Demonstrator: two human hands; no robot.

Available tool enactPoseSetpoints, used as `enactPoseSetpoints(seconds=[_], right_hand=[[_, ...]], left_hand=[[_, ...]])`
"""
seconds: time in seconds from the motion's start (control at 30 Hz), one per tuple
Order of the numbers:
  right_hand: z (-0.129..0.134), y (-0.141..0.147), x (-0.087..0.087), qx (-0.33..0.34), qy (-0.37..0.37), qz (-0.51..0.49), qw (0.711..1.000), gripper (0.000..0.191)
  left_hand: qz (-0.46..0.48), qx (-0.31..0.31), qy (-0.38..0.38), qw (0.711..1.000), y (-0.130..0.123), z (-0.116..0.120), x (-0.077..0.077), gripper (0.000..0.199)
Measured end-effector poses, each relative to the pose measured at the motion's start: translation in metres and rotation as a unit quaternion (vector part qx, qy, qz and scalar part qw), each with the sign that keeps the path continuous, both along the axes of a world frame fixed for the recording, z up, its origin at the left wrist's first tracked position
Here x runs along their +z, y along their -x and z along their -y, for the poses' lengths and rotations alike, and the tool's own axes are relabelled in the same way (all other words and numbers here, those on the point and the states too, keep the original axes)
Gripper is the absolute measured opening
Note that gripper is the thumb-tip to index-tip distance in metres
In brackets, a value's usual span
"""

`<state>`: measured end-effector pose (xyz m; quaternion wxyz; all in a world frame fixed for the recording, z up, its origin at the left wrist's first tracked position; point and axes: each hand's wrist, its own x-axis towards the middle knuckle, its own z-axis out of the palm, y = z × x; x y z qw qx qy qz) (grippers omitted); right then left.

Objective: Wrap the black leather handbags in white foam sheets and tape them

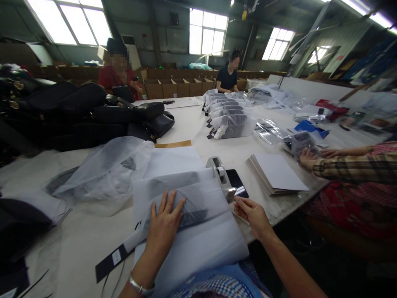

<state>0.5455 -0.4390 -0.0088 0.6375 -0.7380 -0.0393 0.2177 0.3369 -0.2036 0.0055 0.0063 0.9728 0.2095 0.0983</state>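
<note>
My left hand point(165, 219) lies flat, fingers spread, on a dark bag point(195, 215) showing through thin white tissue paper point(198, 244). A black hang tag point(111, 260) with a white label sticks out at the lower left of this bundle. My right hand point(252, 215) is closed in a pinch just in front of a grey tape dispenser point(221, 176). Whatever sits between its fingertips is too small to make out. Beside the dispenser lies a dark phone point(237, 183), partly hidden behind it.
Black bags point(124, 114) are heaped at the left, near loose translucent wrapping point(108, 178). Several wrapped bags point(232, 120) stand in a row further back. A stack of white boards point(276, 171) lies right. A co-worker's hands point(310, 157) press a plastic-wrapped item; two people are across the table.
</note>
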Motion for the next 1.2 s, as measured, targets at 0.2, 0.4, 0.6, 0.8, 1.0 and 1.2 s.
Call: enactPoseSetpoints(seconds=[0.2, 0.4, 0.6, 0.8, 1.0, 1.2], right_hand=[[0.009, -0.027, -0.003, 0.037, 0.094, 0.113, 0.988, 0.037], [0.029, -0.043, 0.029, 0.179, 0.212, 0.409, 0.869, 0.022], [-0.021, -0.046, 0.077, 0.405, 0.161, 0.542, 0.718, 0.02], [-0.123, -0.045, 0.084, 0.527, 0.11, 0.558, 0.631, 0.025], [-0.192, -0.054, 0.083, 0.612, 0.214, 0.56, 0.515, 0.022], [-0.204, -0.059, 0.083, 0.58, 0.301, 0.575, 0.493, 0.039]], left_hand=[[0.006, -0.001, -0.001, 1.0, 0.0, 0.001, 0.002, 0.044], [0.005, -0.004, -0.004, 1.0, 0.0, 0.001, 0.002, 0.044], [0.013, -0.008, -0.001, 1.0, 0.001, -0.001, -0.002, 0.045], [0.021, -0.003, 0.01, 1.0, 0.001, -0.002, -0.003, 0.047], [0.025, 0.017, 0.023, 0.999, 0.0, 0.001, 0.0, 0.047], [0.02, 0.021, 0.025, 0.999, 0.0, 0.001, 0.0, 0.048]])
